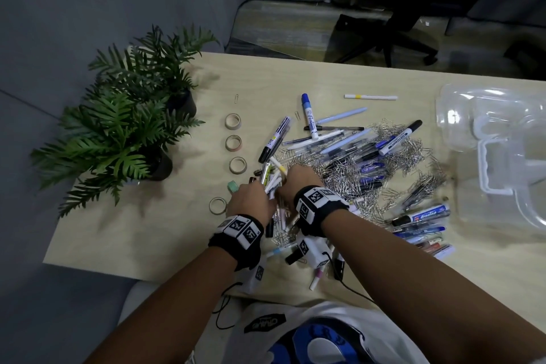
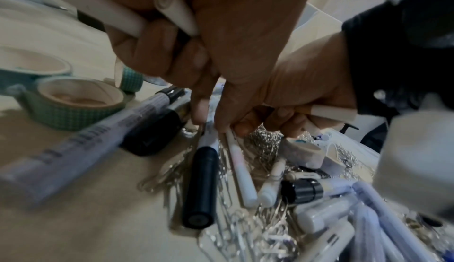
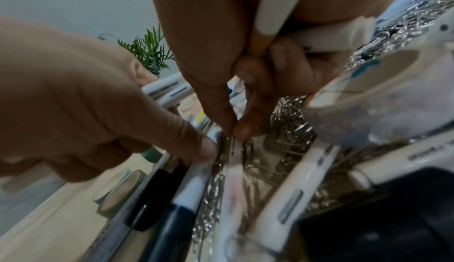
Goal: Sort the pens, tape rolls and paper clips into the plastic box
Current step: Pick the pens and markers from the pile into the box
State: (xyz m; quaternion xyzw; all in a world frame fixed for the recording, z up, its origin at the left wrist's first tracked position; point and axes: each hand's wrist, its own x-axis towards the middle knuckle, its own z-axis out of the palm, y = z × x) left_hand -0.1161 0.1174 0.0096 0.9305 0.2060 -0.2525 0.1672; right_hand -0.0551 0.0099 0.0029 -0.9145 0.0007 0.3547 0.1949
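Pens and markers [image 1: 339, 145] lie heaped over a spread of silver paper clips [image 1: 348, 177] in the middle of the table. Several tape rolls [image 1: 233, 143] stand in a line left of the heap. My left hand [image 1: 254, 195] grips a bundle of white pens [image 2: 172, 13], one finger touching a black-capped marker [image 2: 201, 184]. Right beside it, my right hand [image 1: 295, 177] keeps white pens [image 3: 270, 9] in its palm. Its thumb and forefinger pinch a thin white pen [image 2: 239, 167] lying on the clips. The clear plastic box [image 1: 443, 103] sits at the far right.
Two potted ferns [image 1: 127, 133] stand at the table's left rear. More markers [image 1: 425, 216] lie by the box's near corner. Bare wood [image 1: 147, 230] shows at the front left. An office chair [image 1: 393, 29] stands beyond the far edge.
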